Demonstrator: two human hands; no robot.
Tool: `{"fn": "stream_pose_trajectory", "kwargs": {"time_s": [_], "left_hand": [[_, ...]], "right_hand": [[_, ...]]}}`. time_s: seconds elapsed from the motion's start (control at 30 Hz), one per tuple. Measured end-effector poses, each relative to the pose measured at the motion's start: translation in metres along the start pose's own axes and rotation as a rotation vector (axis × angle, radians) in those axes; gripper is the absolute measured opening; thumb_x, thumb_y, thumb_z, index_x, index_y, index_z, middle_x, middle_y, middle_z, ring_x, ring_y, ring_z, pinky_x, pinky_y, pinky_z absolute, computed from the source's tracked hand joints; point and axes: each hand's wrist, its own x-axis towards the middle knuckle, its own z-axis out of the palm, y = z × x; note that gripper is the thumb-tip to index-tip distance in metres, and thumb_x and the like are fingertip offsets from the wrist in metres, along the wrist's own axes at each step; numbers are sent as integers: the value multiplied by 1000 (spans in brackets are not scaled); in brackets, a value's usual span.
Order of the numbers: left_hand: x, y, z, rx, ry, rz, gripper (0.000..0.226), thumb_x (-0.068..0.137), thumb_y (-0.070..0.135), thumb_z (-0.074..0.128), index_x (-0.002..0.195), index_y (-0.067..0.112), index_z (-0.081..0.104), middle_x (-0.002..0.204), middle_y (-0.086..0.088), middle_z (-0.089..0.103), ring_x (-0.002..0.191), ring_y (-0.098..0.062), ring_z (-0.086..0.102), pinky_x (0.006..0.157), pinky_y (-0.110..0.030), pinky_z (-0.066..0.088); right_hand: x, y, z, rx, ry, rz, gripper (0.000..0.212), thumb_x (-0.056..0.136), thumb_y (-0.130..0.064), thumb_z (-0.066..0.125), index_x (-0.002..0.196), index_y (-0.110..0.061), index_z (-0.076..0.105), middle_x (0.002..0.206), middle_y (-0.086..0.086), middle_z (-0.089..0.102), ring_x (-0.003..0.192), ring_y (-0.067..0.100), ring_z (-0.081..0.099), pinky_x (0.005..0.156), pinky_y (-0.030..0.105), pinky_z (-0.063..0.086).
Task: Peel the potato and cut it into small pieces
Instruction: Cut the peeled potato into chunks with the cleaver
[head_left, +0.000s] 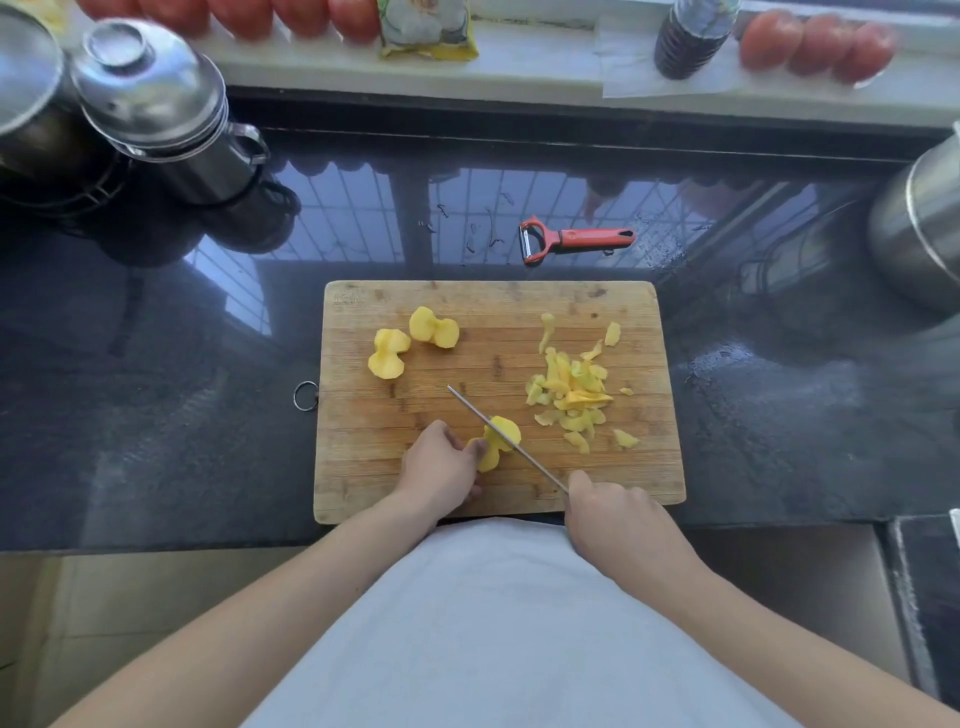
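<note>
Fingers (457, 441) of left hand (439, 462) curled, pinching potato piece (498, 441) at lower centre of cutting board (467, 301); right hand (618, 519) grips knife (498, 428), blade diagonal across the piece, just right of those fingers

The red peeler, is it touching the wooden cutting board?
Apart. The head view shows the red peeler lying on the dark counter beyond the cutting board, with a strip of bare counter between it and the board's far edge.

Peeled yellow potato piece (500, 439) under knife (506, 439); two pieces (410, 340) upper left on board.
</note>
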Motion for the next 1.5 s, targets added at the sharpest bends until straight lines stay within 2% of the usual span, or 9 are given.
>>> {"fn": "stream_pose_trajectory", "kwargs": {"time_s": [0.27, 0.53, 0.87, 0.93, 1.0, 1.03, 1.1, 1.2, 1.5], "left_hand": [[0, 0, 1, -2, 7, 6, 31, 100, 36, 65, 90, 15, 45, 96, -17, 74, 64, -26, 76, 70, -45, 66], [-2, 4, -1, -33, -1, -25, 29, 101, 34, 65, 93, 13, 46, 91, -17, 75, 73, -32, 78, 68, -42, 67], [-2, 1, 0, -51, 9, -26, 29, 100, 34, 66, 93, 13, 47, 91, -16, 76, 70, -29, 77, 71, -43, 67], [-1, 0, -1, -55, 9, -23, 29, 99, 35, 66, 95, 13, 48, 94, -17, 74, 67, -28, 76, 68, -42, 67], [0, 0, -1, -45, -4, -15, 27, 97, 37, 66, 103, 14, 53, 96, -15, 74, 67, -27, 77, 67, -42, 67], [0, 0, -1, -35, -14, -4, 28, 95, 40, 65, 107, 16, 56, 97, -14, 74, 66, -26, 77, 67, -43, 67], [2, 0, -2, -17, -30, 19, 28, 93, 42, 63, 111, 21, 59, 97, -12, 74, 65, -25, 77, 65, -43, 67], [3, 0, -2, -6, -43, 26, 27, 92, 43, 62, 111, 23, 60, 98, -11, 74, 65, -25, 77, 64, -44, 67], [-1, 0, 1, 25, -16, 35, 19, 94, 38, 63, 111, 31, 57, 106, -4, 70, 79, -30, 76, 71, -45, 66]], "right_hand": [[5, -2, 0, 103, 8, 38, 12, 101, -10, 35, 91, -16, 35, 77, 3, 49, 71, 32, 46, 62, 37, 35], [7, -6, 2, 89, 44, 6, 13, 100, -7, 35, 90, -16, 34, 64, -2, 36, 69, 32, 46, 60, 37, 34], [2, -5, 2, 62, 102, -14, 12, 103, -13, 33, 92, -18, 34, 68, -3, 40, 66, 33, 45, 57, 36, 31], [0, -7, -1, 39, 124, -42, 12, 98, -13, 44, 91, -18, 38, 69, -2, 47, 59, 32, 47, 50, 34, 29], [-1, -9, -2, 6, 139, -95, 30, 76, -8, 72, 77, -17, 44, 53, -1, 48, 37, 29, 47, 38, 25, 9], [0, -8, -2, -15, 169, -93, 40, 65, -5, 79, 70, -18, 42, 47, -1, 47, 31, 27, 46, 41, 22, -1], [1, -10, -1, -34, 166, -112, 37, 76, -7, 72, 77, -17, 37, 58, 2, 58, 43, 29, 58, 41, 25, 5], [1, -11, -2, -28, 86, -86, 10, 99, -8, 35, 94, -16, 34, 94, 5, 66, 84, 32, 69, 56, 33, 34], [19, -12, 3, 49, 66, -65, 10, 99, -9, 34, 94, -17, 35, 94, 5, 65, 84, 34, 65, 61, 35, 36]]}}
